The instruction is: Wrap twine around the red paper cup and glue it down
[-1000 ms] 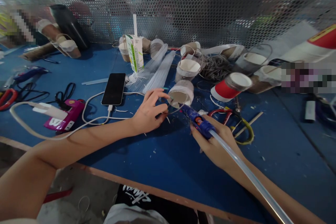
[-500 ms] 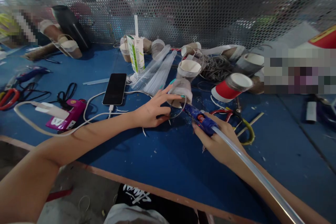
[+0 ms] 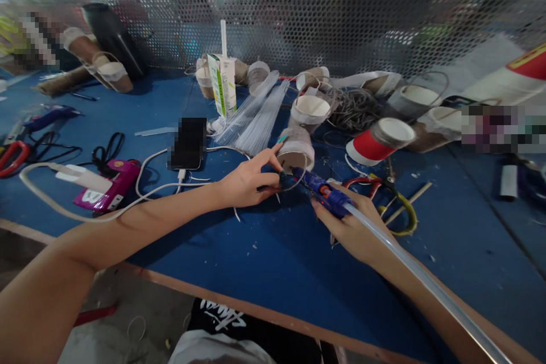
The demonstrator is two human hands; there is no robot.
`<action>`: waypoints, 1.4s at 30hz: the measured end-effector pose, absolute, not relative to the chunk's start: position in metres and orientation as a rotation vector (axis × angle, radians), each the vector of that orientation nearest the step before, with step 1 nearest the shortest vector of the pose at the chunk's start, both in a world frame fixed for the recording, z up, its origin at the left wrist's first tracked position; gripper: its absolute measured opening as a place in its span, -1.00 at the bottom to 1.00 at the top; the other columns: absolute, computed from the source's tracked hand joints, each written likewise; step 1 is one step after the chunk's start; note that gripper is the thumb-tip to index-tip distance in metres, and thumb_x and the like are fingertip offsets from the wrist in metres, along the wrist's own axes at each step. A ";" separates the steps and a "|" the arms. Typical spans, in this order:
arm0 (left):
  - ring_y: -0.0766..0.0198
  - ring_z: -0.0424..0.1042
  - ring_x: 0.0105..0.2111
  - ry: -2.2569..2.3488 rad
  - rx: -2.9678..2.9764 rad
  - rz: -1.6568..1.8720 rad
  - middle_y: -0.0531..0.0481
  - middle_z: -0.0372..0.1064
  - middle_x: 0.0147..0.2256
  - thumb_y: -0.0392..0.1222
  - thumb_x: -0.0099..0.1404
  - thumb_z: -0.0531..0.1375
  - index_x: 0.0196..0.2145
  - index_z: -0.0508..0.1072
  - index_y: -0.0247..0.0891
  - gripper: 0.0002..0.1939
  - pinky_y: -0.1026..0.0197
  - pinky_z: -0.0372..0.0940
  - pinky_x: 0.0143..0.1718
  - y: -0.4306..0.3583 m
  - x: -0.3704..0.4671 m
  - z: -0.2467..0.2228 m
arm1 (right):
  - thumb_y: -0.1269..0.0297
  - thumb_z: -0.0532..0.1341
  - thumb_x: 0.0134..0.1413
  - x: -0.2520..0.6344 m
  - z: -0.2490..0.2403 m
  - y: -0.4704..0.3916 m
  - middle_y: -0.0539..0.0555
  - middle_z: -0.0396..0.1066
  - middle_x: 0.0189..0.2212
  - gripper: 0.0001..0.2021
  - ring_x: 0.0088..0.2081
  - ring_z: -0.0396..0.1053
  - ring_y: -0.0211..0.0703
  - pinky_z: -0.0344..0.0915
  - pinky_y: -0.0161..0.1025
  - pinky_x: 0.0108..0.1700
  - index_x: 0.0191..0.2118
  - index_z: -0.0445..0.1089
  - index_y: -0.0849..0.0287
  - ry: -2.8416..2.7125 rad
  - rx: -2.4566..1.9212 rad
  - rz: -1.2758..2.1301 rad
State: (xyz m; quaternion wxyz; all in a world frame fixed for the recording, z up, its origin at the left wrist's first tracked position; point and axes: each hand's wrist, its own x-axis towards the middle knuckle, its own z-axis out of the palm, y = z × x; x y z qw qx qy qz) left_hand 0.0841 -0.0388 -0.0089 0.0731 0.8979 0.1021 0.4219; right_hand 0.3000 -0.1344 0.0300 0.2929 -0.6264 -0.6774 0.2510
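Note:
A small paper cup [image 3: 297,144] wrapped in greyish fabric lies tipped over, its mouth turned toward me. A thin loop handle [image 3: 298,181] hangs across its opening. My left hand [image 3: 252,181] grips the cup by its left rim, the thumb and a finger pinched there and another finger along its outside. In my right hand [image 3: 356,224] is a blue glue gun [image 3: 326,192], its nozzle at the cup's lower right rim. From its back a long clear glue stick [image 3: 409,264] runs over my forearm.
Behind the cup are another cup [image 3: 310,109], clear glue sticks [image 3: 260,125] and tangled grey cord [image 3: 358,109]. Scissors [image 3: 396,205] and a red-banded cup [image 3: 375,145] lie right. A phone [image 3: 187,145], charging cable and purple power strip [image 3: 108,185] lie left; a mesh panel [image 3: 273,11] rises behind.
The cup has tilted so its mouth faces me more. My left fingers have drawn in from lying across it to pinching its rim. The glue gun stays nearly still.

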 end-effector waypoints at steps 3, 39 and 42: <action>0.24 0.45 -0.16 0.348 2.698 1.318 -0.01 0.23 -0.29 -0.35 0.28 0.23 -0.44 0.37 -0.25 -0.85 -0.18 0.39 0.14 -0.039 0.085 -0.011 | 0.18 0.17 0.00 0.300 0.030 -0.136 -0.01 0.31 -0.69 -0.83 -0.67 0.29 -0.18 0.20 -0.25 -0.61 -0.53 0.23 0.07 -1.797 -1.668 0.731; 0.29 0.37 -0.32 0.356 2.731 1.258 0.04 0.24 -0.41 -0.39 0.26 0.19 -0.48 0.37 -0.25 -0.83 -0.18 0.37 0.17 -0.043 0.085 -0.006 | 0.19 0.22 0.02 0.299 0.032 -0.133 -0.08 0.27 -0.74 -0.82 -0.76 0.27 -0.21 0.23 -0.28 -0.70 -0.52 0.26 0.07 -1.666 -1.663 0.887; 0.31 0.37 -0.34 0.369 2.723 1.282 0.05 0.23 -0.42 -0.38 0.27 0.18 -0.49 0.36 -0.24 -0.82 -0.17 0.37 0.17 -0.042 0.085 -0.006 | 0.13 0.26 0.01 0.300 0.032 -0.134 -0.08 0.26 -0.76 -0.77 -0.78 0.28 -0.18 0.27 -0.25 -0.71 -0.53 0.27 0.07 -1.606 -1.685 0.935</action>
